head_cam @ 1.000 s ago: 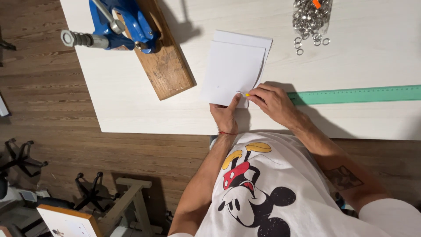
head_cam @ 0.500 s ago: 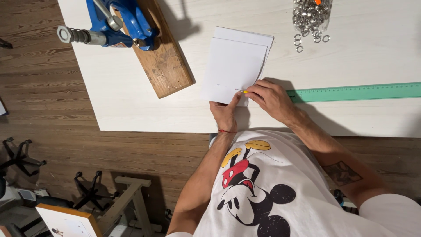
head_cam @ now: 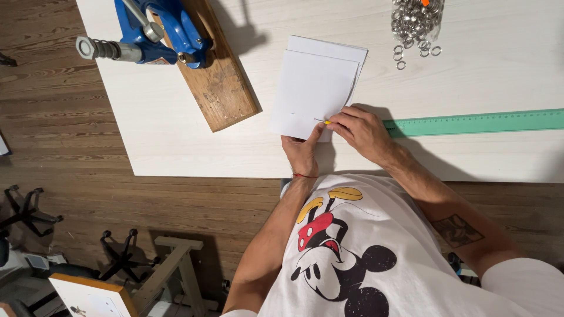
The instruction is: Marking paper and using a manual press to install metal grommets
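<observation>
On the white table (head_cam: 176,135), near its front edge: both hands sit at the lower right corner of a white paper stack (head_cam: 314,88).

Left hand (head_cam: 302,152): forearm comes straight up from the body, wrist has a thin red band, palm down. Fingers lie close together, flat on the table, thumb tip reaching up onto the bottom edge of the top sheet. Pressing, not gripping anything.

Right hand (head_cam: 364,132): forearm angles in from the right, tattoo on the inner arm. Fingers curled and pinched together on a small yellow-handled pointed tool (head_cam: 325,121). Thin metal tip sticks out to the left and rests on the top sheet, close to its bottom right corner.

Paper stack: several sheets, slightly fanned, tilted a bit, top sheet offset down-left from the ones under it. Lies just above both hands, touching them.

Green ruler (head_cam: 476,123) lies flat to the right, its left end just under the right hand. Blue hand press (head_cam: 158,29) on a wooden board (head_cam: 223,88) sits upper left, well apart. Pile of metal rings (head_cam: 414,20) at top right, a few loose ones beside it.
</observation>
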